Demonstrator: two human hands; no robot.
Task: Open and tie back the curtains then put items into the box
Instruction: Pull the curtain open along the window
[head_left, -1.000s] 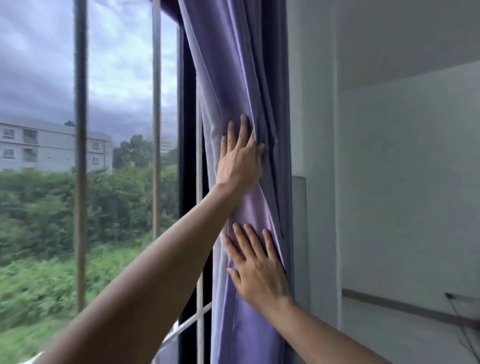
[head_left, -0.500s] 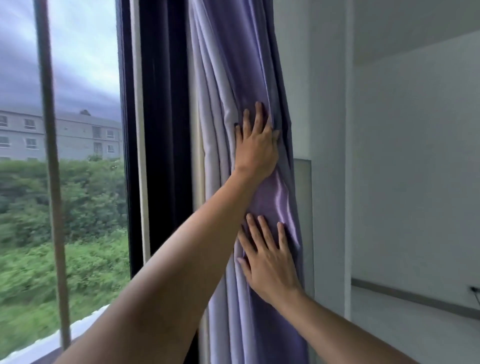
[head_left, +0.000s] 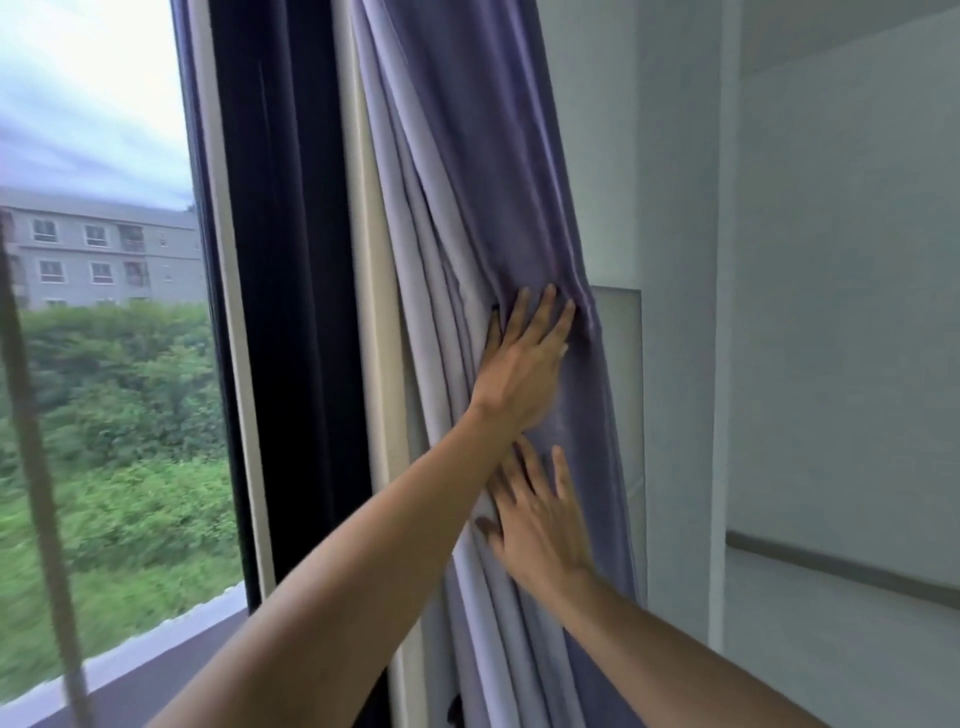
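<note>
- The left hand (head_left: 524, 364) lies flat against the gathered purple curtain (head_left: 467, 208), fingers straight and slightly spread, their tips pushing into a bunched fold near the curtain's right edge.
- The right hand (head_left: 540, 525) presses on the same curtain just below the left hand, fingers extended and apart, pointing up; it is a little blurred, so finer detail of the fingers cannot be told.
- Neither hand curls round the cloth; both rest open-palmed on it, the left wrist nearly touching the right hand's fingertips.
- The curtain hangs bunched in long pale and darker purple pleats, drawn to the right side of the window, against the white wall (head_left: 675, 260) on its right.
- Just left of the curtain runs a cream frame strip (head_left: 371, 312), then a dark vertical band (head_left: 291, 260), whether cloth or frame cannot be told.
- Left of that band the window glass (head_left: 104, 415) shows green bushes, a grey building (head_left: 98, 249) and cloudy sky.
- A blurred vertical bar (head_left: 36, 493) crosses the far left of the glass.
- Right of the curtain, a pale panel (head_left: 618, 389) sits on the wall beside the hands.
</note>
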